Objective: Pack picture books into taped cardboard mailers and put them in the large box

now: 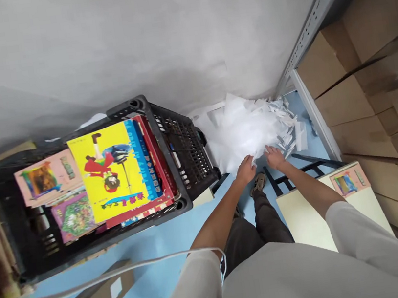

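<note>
A heap of crumpled white sheets [243, 125] lies by the wall, with many small paper pieces [286, 124] along its right side. At the heap's near edge, my left hand [247, 169] has its fingers bent round the rim of a white sheet. Just to its right, my right hand [274, 156] touches the same edge with its fingers apart. The two hands are a short gap from each other. Whether the right fingertips grip any paper is not clear.
A black crate [178, 147] of books, a yellow one [109, 174] on top, stands left. At right are a cream table [304, 215] with a pink booklet [349, 181] and shelved cardboard boxes [359, 102]. A white cable [127, 267] crosses lower left.
</note>
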`<move>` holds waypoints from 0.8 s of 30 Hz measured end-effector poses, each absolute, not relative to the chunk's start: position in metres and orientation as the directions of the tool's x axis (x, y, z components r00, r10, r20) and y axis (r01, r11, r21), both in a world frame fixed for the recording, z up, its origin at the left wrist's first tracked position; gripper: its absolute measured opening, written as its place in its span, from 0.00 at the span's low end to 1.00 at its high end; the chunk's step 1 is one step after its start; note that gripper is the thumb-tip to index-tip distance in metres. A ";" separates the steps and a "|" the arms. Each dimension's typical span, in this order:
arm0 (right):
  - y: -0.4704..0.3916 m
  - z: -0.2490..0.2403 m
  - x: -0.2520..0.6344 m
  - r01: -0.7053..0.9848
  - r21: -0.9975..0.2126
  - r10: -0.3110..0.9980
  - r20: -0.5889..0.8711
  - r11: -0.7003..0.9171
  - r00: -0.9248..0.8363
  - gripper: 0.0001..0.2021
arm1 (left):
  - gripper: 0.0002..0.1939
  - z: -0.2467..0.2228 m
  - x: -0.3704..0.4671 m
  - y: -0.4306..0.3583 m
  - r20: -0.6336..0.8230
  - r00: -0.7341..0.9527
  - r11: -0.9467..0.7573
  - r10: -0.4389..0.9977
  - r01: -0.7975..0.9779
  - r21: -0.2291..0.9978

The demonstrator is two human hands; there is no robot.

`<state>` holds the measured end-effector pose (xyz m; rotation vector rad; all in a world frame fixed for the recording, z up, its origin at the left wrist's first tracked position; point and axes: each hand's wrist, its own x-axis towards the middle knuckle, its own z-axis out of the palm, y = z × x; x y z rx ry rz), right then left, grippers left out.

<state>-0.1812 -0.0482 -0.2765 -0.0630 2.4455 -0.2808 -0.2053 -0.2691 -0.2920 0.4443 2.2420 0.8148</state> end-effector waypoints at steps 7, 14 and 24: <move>-0.053 -0.316 -0.193 -0.065 -0.240 -0.204 -0.619 0.969 -0.758 0.36 | 0.29 -0.308 -0.203 -0.267 -0.517 -0.691 0.758 0.505 0.069 0.649; -0.047 -0.280 -0.208 -0.007 -0.385 -0.205 -0.476 0.923 -0.855 0.34 | 0.30 -0.288 -0.205 -0.276 -0.515 -0.686 0.757 0.514 0.082 0.648; -0.043 -0.163 -0.205 0.269 -0.671 0.240 -0.139 0.691 -0.961 0.18 | 0.29 -0.199 -0.228 -0.257 -0.383 -0.705 0.711 0.596 0.242 0.661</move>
